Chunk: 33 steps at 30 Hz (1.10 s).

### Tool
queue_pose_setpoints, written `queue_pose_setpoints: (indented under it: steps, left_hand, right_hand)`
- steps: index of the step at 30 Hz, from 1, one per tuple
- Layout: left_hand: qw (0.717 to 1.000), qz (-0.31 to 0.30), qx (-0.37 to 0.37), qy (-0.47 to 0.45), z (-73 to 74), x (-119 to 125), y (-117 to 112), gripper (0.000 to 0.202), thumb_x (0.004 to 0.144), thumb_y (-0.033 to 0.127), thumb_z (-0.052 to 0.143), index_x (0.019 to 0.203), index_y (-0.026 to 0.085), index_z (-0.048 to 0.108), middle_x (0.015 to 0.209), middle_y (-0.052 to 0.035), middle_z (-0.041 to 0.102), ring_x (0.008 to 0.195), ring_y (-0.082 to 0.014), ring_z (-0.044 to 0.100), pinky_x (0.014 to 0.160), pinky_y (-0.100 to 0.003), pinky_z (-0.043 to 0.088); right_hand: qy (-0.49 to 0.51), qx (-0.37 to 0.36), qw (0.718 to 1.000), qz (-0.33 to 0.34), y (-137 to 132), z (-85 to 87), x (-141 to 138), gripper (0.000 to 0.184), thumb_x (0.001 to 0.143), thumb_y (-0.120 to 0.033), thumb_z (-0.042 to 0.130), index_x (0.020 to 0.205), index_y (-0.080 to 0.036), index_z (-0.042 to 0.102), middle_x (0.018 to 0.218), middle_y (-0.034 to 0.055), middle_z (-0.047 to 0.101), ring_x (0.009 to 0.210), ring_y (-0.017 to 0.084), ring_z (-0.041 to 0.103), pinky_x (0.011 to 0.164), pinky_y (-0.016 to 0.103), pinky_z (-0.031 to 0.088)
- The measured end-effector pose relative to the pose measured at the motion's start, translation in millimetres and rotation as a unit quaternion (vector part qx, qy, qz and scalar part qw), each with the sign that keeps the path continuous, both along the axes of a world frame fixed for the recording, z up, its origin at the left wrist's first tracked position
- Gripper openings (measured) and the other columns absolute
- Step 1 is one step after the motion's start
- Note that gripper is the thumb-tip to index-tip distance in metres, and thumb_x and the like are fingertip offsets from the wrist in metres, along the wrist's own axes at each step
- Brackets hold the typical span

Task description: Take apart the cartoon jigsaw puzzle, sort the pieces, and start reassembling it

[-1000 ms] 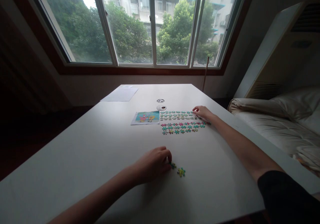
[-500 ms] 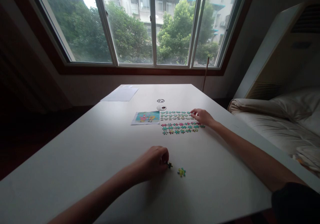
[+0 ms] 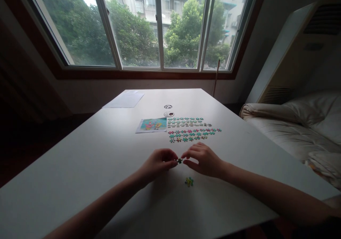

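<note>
Both my hands meet above the white table, just in front of me. My left hand pinches a small dark green puzzle piece between thumb and fingers. My right hand closes its thumb and fingertips on the same piece from the right. A yellow and green puzzle piece lies on the table just below them. Farther back, several loose puzzle pieces lie in rows, beside a colourful picture card.
A sheet of paper lies at the table's far left. Two small round objects sit behind the card. A bed with white bedding stands to the right. Large windows fill the far wall.
My right hand has come back from the rows of pieces to meet my left hand. My left hand has lifted the green piece off the table.
</note>
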<state>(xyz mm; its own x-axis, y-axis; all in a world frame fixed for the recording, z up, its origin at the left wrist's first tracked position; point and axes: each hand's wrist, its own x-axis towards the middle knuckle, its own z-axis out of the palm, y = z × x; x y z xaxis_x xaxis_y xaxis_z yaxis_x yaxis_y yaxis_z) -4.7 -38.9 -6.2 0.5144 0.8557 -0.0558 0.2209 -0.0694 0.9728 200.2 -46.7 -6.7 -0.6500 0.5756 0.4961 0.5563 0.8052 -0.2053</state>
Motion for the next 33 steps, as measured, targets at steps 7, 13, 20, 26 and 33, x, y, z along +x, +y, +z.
queue_pose_setpoints:
  steps: [7, 13, 20, 26, 33]
  left_hand:
    - [0.998, 0.015, -0.062, -0.028, 3.6, 1, -2, 0.021, 0.062, 0.027, 0.065, 0.073, 0.010, 0.058, 0.058, 0.0023, 0.055, 0.051, -0.0074, 0.047, 0.051, -0.021, 0.036]
    - [1.000, 0.018, 0.018, 0.009, 4.1, -1, -1, 0.023, 0.067, 0.030, 0.061, 0.081, 0.012, 0.056, 0.063, 0.0013, 0.055, 0.056, -0.0095, 0.050, 0.054, -0.022, 0.040]
    - [0.944, 0.021, 0.264, 0.195, -0.5, -13, 4, 0.009, 0.073, 0.020, 0.050, 0.079, 0.016, 0.057, 0.069, -0.0007, 0.056, 0.062, -0.0114, 0.051, 0.059, -0.023, 0.041]
    - [0.900, -0.002, 0.341, 0.272, -4.5, -13, 0, 0.011, 0.075, 0.015, 0.047, 0.075, 0.018, 0.057, 0.074, -0.0020, 0.056, 0.065, -0.0127, 0.051, 0.059, -0.022, 0.040]
    - [0.901, -0.008, 0.341, 0.269, -4.0, -12, -2, 0.012, 0.076, 0.015, 0.046, 0.075, 0.018, 0.057, 0.073, -0.0018, 0.056, 0.064, -0.0125, 0.050, 0.059, -0.022, 0.040]
  right_hand:
    - [0.021, 0.022, 1.000, -0.001, -1, -1.6, -3, 0.014, 0.082, -0.029, 0.050, 0.081, -0.021, 0.061, 0.070, 0.0005, 0.063, 0.066, 0.012, 0.055, 0.067, 0.028, 0.035]
    - [0.011, 0.072, 0.997, 0.005, 1, 2.8, 1, 0.015, 0.083, -0.027, 0.049, 0.077, -0.021, 0.061, 0.068, -0.0002, 0.063, 0.063, 0.011, 0.054, 0.067, 0.027, 0.034]
    - [0.039, 0.133, 0.985, -0.103, 30, 20.8, 40, 0.015, 0.083, -0.028, 0.049, 0.079, -0.020, 0.062, 0.074, 0.0018, 0.065, 0.069, 0.013, 0.057, 0.071, 0.028, 0.036]
    - [0.051, 0.141, 0.974, -0.172, 47, 24.2, 66, 0.021, 0.084, -0.033, 0.047, 0.081, -0.019, 0.062, 0.078, 0.0042, 0.066, 0.072, 0.014, 0.058, 0.073, 0.028, 0.038]
    - [-0.039, 0.082, 0.976, -0.197, 50, 30.6, 74, 0.021, 0.083, -0.035, 0.048, 0.080, -0.020, 0.063, 0.080, 0.0036, 0.065, 0.071, 0.014, 0.058, 0.072, 0.027, 0.036]
